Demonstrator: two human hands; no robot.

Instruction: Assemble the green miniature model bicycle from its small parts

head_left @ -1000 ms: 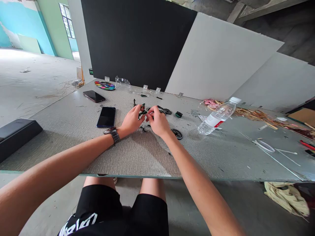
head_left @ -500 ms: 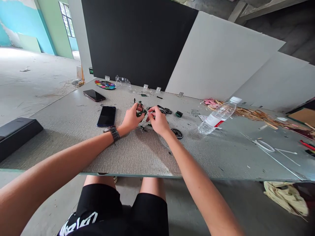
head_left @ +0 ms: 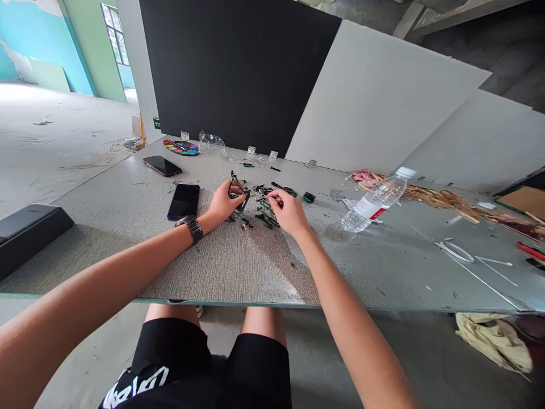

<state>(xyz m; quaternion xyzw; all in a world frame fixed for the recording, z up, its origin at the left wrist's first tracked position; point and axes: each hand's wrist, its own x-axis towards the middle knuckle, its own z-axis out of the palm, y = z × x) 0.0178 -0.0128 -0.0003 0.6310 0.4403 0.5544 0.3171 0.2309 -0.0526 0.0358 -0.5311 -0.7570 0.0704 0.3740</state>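
My left hand (head_left: 225, 202), with a dark watch on its wrist, is closed around a small dark green toy bicycle frame (head_left: 239, 196), which stands up tilted from its fingers. My right hand (head_left: 287, 211) is to the right of the frame, apart from it, thumb and fingers pinched together. A tiny pale bit shows at those fingertips, too small to name. Between and below the hands lie loose green parts (head_left: 266, 216) and small silvery bits (head_left: 246, 224). Behind the right hand are black toy wheels, partly hidden. A small dark green block (head_left: 309, 197) lies to its right.
Two phones, one black (head_left: 184, 201) and one farther back (head_left: 162, 166), lie left. A paint palette (head_left: 181, 147) and clear plastic packaging (head_left: 212, 141) are at the back. A water bottle (head_left: 377, 201) stands right, near straw scraps (head_left: 443, 201). A dark box (head_left: 34, 227) sits far left.
My right hand has drawn away from the bicycle frame to the right, uncovering loose green parts and covering the nearer wheel. My left hand has shifted slightly left, still holding the frame.
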